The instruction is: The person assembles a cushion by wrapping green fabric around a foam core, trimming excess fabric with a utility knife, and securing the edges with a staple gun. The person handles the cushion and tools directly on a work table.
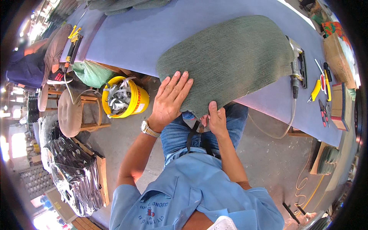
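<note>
A dark grey-green fabric-covered panel [230, 53], rounded at its far end, lies on the blue table and juts over its near edge toward my lap. My left hand [170, 96] rests flat on its near left part with the fingers stretched out. At the panel's near corner, my right hand [215, 118] pinches the fabric edge between thumb and curled fingers. Just beyond the panel's right edge lies a pneumatic staple gun [297, 63], its clear hose running down off the table. The panel's underside is hidden.
A yellow bucket [136, 99] of fabric scraps stands left, beside a round stool [70, 115]. Yellow-handled cutters [316, 90] and red-handled pliers [322, 113] lie on the blue table [134, 38] at right. Another person [38, 57] sits far left near a second air tool [72, 48].
</note>
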